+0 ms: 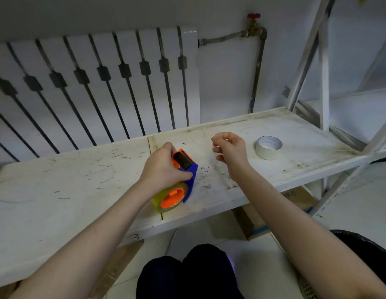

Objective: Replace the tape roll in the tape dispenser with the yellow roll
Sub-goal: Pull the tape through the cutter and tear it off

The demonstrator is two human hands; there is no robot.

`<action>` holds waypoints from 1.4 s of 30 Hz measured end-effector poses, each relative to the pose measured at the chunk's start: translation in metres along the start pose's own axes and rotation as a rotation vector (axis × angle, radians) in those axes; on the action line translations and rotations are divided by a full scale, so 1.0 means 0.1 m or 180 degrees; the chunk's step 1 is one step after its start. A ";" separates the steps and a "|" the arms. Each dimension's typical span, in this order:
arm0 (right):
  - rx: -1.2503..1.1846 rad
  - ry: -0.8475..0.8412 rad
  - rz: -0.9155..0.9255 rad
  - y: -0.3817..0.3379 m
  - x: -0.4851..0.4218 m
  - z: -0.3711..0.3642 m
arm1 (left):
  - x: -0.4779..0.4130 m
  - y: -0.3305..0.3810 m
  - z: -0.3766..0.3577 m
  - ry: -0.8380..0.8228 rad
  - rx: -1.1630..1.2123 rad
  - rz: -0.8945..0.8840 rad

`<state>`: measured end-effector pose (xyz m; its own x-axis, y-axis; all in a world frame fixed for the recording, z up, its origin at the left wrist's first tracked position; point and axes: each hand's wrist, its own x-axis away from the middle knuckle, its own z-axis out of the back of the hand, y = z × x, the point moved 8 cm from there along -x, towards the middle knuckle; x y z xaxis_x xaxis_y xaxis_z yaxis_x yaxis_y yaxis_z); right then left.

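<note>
Orange and blue plastic fills my left hand [164, 169]: my fingers are clamped around the tape dispenser [183, 169], which rests on the scuffed white shelf board [69, 180]. A yellowish translucent tape roll [169, 198] sits on the dispenser's orange hub at the end nearest me. My right hand [230, 151] hovers just beside the dispenser, fingers loosely curled, gripping nothing I can make out. Further right, well apart from both hands, a pale cream tape roll [268, 147] lies flat on the same board.

Two tape rolls [170, 196] [268, 147]; one dispenser [184, 167]; two hands [164, 169] [230, 148]
</note>
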<state>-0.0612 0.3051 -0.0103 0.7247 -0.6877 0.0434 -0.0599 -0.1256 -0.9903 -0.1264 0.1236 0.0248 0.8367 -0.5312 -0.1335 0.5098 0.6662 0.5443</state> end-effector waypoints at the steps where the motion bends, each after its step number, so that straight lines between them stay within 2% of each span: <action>1: 0.0009 -0.0021 -0.0007 -0.02 0.01 -0.02 | 0.02 -0.01 0.02 0.0030 0.0047 -0.0011; 20: 0.0667 -0.0563 -0.0580 0.45 0.23 -0.50 | 0.19 -0.26 0.16 0.0266 0.0656 0.0089; 30: 0.0466 -0.0676 -0.0700 0.63 0.31 -0.62 | 0.21 -0.30 0.17 0.0357 0.0762 0.0001; 34: 0.0575 -0.0592 -0.0670 0.67 0.34 -0.65 | 0.21 -0.30 0.16 0.0351 0.0745 -0.0003; 39: 0.1108 -0.0466 -0.0333 0.61 0.33 -0.61 | 0.20 -0.31 0.17 0.0362 0.0750 0.0000; 42: 0.1299 -0.0392 -0.0391 0.66 0.30 -0.58 | 0.20 -0.33 0.17 0.0367 0.0748 0.0012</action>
<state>-0.0828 0.2345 -0.0664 0.7874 -0.5918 0.1725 0.2900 0.1085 -0.9509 -0.1299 0.0824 0.0185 0.8626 -0.4567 -0.2173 0.4574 0.5211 0.7206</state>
